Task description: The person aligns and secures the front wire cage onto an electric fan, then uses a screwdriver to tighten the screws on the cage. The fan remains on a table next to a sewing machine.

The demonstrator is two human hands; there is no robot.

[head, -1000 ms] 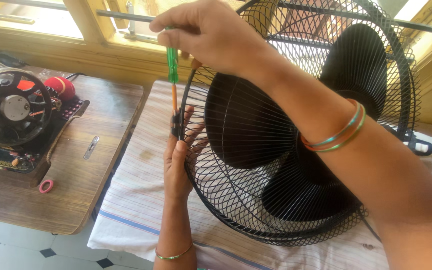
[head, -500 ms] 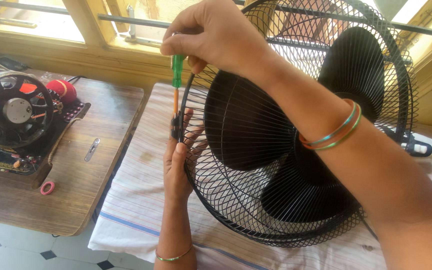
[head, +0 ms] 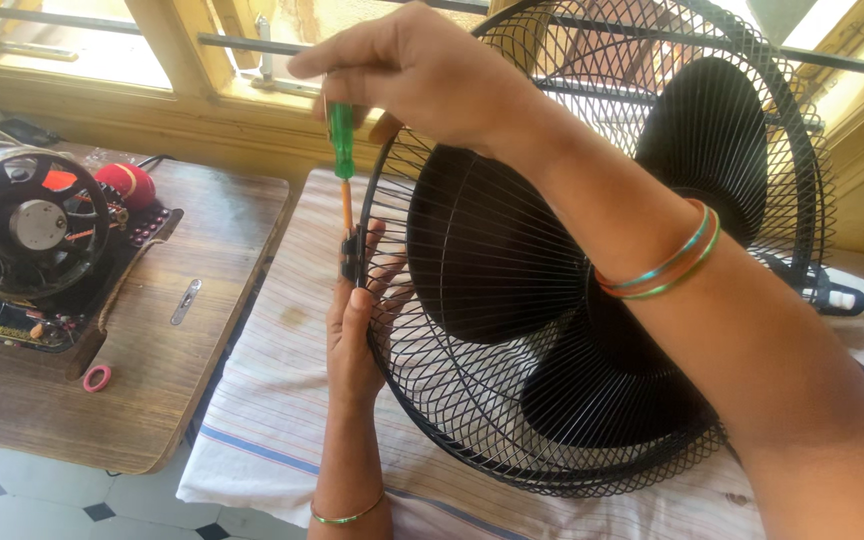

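A black wire fan cage with dark blades inside lies tilted on a striped cloth. My right hand is closed on a green-handled screwdriver, held upright, its orange shaft pointing down onto a small black clip on the cage's left rim. My left hand reaches up from below and grips that rim right under the clip, fingers pressed against the wires.
A white striped cloth covers the surface under the fan. On the wooden table to the left sit a black sewing machine, a red ball, a small metal piece and a pink ring. Window bars run behind.
My right hand and the screwdriver have shifted slightly and turned a little over the clip. My left hand keeps its grip on the rim.
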